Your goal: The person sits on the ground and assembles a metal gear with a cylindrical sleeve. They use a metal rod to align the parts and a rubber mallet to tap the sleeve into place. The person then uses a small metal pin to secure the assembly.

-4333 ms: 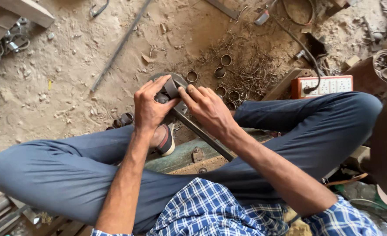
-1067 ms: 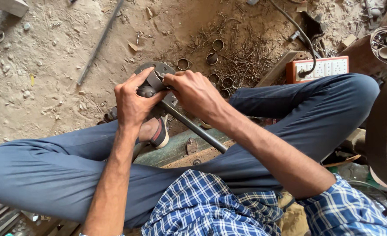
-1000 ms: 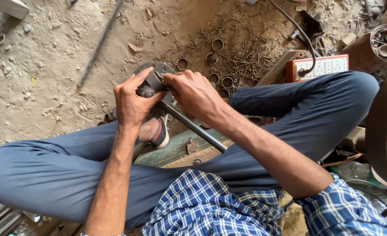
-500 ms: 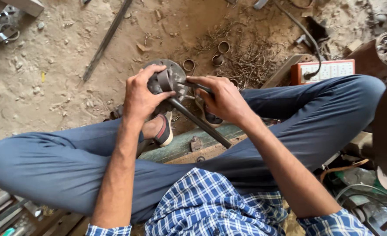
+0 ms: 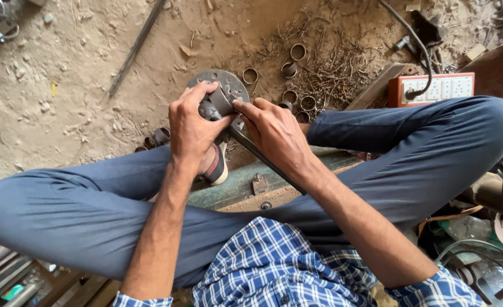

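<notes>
I sit with legs apart over a dirt floor. My left hand (image 5: pixel 193 129) grips a short grey metal sleeve (image 5: pixel 220 102) on the upper end of a dark steel rod (image 5: pixel 261 162). My right hand (image 5: pixel 275 135) wraps the rod just below the sleeve, its fingertips touching the sleeve. The rod slants down to the right under my right wrist. Behind the hands lies a round perforated metal disc (image 5: pixel 229 83) on the ground.
Several short metal rings (image 5: pixel 297 52) and a pile of nails (image 5: pixel 342 65) lie beyond the hands. An orange power strip (image 5: pixel 440 88) with a black cable sits at the right. A long thin bar (image 5: pixel 135 46) lies at upper left. A green wooden block (image 5: pixel 250 181) is under me.
The view shifted slightly. My right hand has slid back up the rod, so its fingertips now touch the sleeve. The left hand keeps its grip.
</notes>
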